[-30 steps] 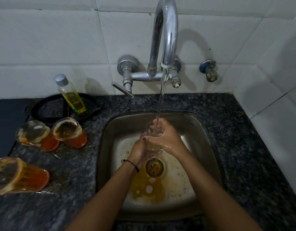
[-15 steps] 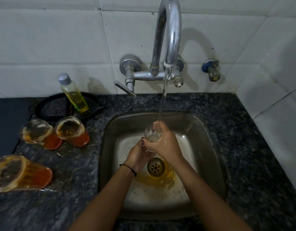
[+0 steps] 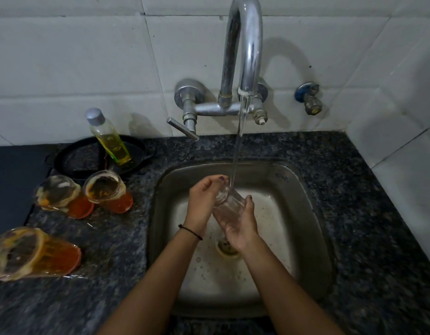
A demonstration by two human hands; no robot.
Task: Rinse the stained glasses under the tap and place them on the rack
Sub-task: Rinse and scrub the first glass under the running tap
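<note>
glass (image 3: 229,204) tilted under running tap (image 3: 244,56), held by both hands.

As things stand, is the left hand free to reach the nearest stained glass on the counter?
Probably not yet. The left hand grips the glass under the stream with the right hand. The path to the nearest stained glass across the counter looks unobstructed once it lets go.

Both forearms reach forward over sink. Right hand (image 3: 240,226) palm-up, fingers curled, cradling glass (image 3: 229,204). Left hand (image 3: 204,197) pinches glass rim, fingers bent; black band on left wrist.
</note>
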